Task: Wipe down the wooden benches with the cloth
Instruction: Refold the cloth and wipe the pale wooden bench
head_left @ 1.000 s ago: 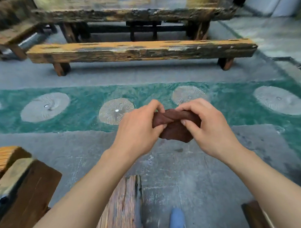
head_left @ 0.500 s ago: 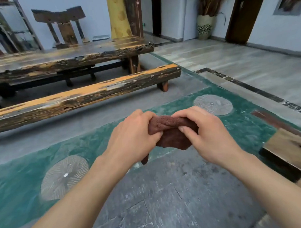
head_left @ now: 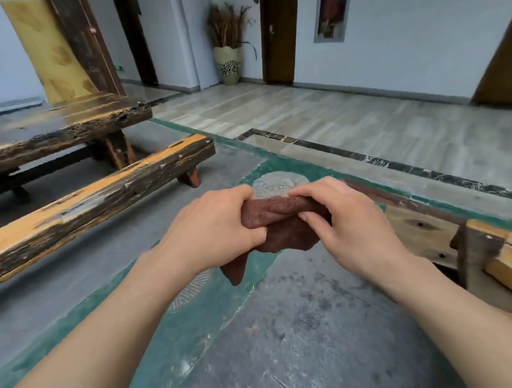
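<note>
A dark reddish-brown cloth (head_left: 281,219) is bunched in front of me, above the floor. My left hand (head_left: 212,227) grips its left end with curled fingers, and my right hand (head_left: 345,222) pinches its right end between thumb and fingers. A corner of the cloth hangs down below my left hand. A long, rough wooden bench (head_left: 104,193) with an orange-worn top runs across the left, well away from both hands. Another wooden bench (head_left: 442,233) shows at the right edge, close to my right forearm.
A heavy dark wooden table (head_left: 58,125) stands behind the left bench. The floor is grey stone with a green patterned band (head_left: 201,312). Farther back are a pale tiled floor, a vase of dried plants (head_left: 230,64), doors and a leaning yellow slab (head_left: 52,53).
The view has swung to the right: the long bench and table slid left, and the right bench and far room came into view. Both hands keep holding the cloth in the same way.
</note>
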{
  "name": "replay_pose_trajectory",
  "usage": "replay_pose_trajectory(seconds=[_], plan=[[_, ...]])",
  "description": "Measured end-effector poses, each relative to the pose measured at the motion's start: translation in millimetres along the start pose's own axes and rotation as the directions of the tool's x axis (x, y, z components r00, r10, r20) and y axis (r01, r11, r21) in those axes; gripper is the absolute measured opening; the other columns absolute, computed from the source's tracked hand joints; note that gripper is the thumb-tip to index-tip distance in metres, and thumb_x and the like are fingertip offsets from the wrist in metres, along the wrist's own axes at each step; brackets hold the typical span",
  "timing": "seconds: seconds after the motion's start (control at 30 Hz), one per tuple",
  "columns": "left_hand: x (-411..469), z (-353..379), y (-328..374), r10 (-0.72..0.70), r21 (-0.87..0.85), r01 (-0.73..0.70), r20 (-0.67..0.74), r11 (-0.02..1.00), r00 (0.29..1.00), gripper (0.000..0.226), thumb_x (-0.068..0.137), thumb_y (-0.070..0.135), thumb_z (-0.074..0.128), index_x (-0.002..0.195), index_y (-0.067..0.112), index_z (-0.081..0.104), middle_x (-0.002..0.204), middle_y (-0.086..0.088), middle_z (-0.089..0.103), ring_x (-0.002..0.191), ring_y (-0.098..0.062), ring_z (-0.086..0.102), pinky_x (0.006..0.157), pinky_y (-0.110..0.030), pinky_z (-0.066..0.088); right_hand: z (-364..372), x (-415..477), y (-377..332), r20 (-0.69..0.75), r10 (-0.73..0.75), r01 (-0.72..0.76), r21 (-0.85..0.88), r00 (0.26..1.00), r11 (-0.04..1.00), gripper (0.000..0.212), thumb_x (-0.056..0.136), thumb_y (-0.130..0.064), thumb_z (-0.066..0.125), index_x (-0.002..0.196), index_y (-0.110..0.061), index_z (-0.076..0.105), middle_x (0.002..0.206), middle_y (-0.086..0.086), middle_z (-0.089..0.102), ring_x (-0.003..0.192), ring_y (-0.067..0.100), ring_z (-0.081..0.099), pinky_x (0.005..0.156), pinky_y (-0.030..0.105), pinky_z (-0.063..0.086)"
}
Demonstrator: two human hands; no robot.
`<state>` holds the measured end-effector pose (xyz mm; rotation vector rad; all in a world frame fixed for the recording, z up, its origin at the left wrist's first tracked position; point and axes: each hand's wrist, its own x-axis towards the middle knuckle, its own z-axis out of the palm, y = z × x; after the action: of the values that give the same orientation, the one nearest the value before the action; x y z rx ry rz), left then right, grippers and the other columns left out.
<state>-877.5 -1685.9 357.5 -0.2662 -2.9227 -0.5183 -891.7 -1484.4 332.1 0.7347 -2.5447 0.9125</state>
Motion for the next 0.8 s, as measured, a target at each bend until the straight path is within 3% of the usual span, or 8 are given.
replay_pose_trajectory(seconds=[0.1,0.23,0.37,0.47,0.57,0.63,0.7,0.8], plan=[[50,-11,-26,0.089,-0.08,-0.084,0.065,0.993,0.994,0.033,0.065,0.054,0.068,0.085,0.03,0.056,0.073,0.012,0.062,0.074,-0.006,0.058,0.069,-0.034,0.049,11,35,6,-0.074,0.092,-0.095,-0.034,0.993,0.995,0.034,0.086,-0.015,0.062,0.116,-0.031,0.06,0.11,-0.012,0.059,0.106,0.016,0.056,0.084,0.044,0.048],[120,-16,-47,0.207,-0.16,-0.177,0.201,0.971,0.957,0.031,0.066,0.049,0.075,0.091,0.035,0.063,0.079,0.017,0.065,0.074,0.009,0.056,0.064,-0.011,0.042,20,71,24,-0.127,0.216,-0.227,-0.08,0.968,0.971,0.033,0.086,-0.017,0.062,0.117,-0.029,0.061,0.104,-0.009,0.057,0.101,0.019,0.057,0.082,0.045,0.048],[190,6,-44,0.34,-0.19,-0.292,0.317,0.937,0.885,0.023,0.067,0.046,0.076,0.08,0.03,0.067,0.069,0.011,0.065,0.067,0.005,0.056,0.059,-0.017,0.043,22,95,59,-0.183,0.339,-0.364,-0.124,0.923,0.923,0.034,0.086,-0.018,0.063,0.118,-0.028,0.061,0.1,-0.009,0.054,0.098,0.02,0.057,0.079,0.045,0.049],[243,32,-36,0.395,-0.19,-0.347,0.375,0.918,0.839,0.027,0.068,0.048,0.077,0.066,0.028,0.058,0.062,0.009,0.061,0.057,0.001,0.054,0.048,-0.02,0.037,23,111,95,-0.192,0.416,-0.45,-0.193,0.889,0.872,0.031,0.087,-0.023,0.061,0.118,-0.031,0.061,0.098,-0.011,0.053,0.097,0.016,0.056,0.079,0.043,0.048],[302,63,-28,0.44,-0.222,-0.383,0.357,0.897,0.824,0.033,0.066,0.047,0.079,0.066,0.028,0.052,0.064,0.011,0.058,0.059,0.001,0.052,0.052,-0.026,0.036,26,129,142,-0.208,0.484,-0.521,-0.189,0.85,0.833,0.028,0.088,-0.026,0.06,0.115,-0.033,0.061,0.1,-0.01,0.056,0.098,0.013,0.055,0.081,0.042,0.047],[340,81,-18,0.464,-0.268,-0.388,0.351,0.882,0.813,0.031,0.066,0.045,0.08,0.073,0.03,0.054,0.072,0.013,0.061,0.066,0.0,0.056,0.059,-0.027,0.043,25,146,177,-0.241,0.506,-0.546,-0.15,0.828,0.824,0.025,0.087,-0.024,0.062,0.11,-0.032,0.064,0.096,-0.009,0.056,0.095,0.013,0.055,0.082,0.04,0.046],[379,95,-5,0.48,-0.322,-0.377,0.35,0.868,0.805,0.031,0.067,0.042,0.081,0.082,0.03,0.057,0.079,0.012,0.065,0.073,-0.002,0.059,0.067,-0.027,0.048,18,164,210,-0.269,0.526,-0.568,-0.109,0.807,0.816,0.024,0.086,-0.02,0.064,0.107,-0.03,0.066,0.094,-0.007,0.056,0.092,0.013,0.054,0.081,0.033,0.043],[432,108,8,0.488,-0.36,-0.369,0.338,0.857,0.805,0.034,0.066,0.04,0.082,0.083,0.028,0.056,0.079,0.01,0.066,0.072,-0.004,0.06,0.067,-0.028,0.048,8,193,250,-0.291,0.562,-0.601,-0.059,0.774,0.797,0.023,0.085,-0.017,0.064,0.104,-0.03,0.066,0.091,-0.01,0.055,0.09,0.009,0.053,0.077,0.025,0.038]])
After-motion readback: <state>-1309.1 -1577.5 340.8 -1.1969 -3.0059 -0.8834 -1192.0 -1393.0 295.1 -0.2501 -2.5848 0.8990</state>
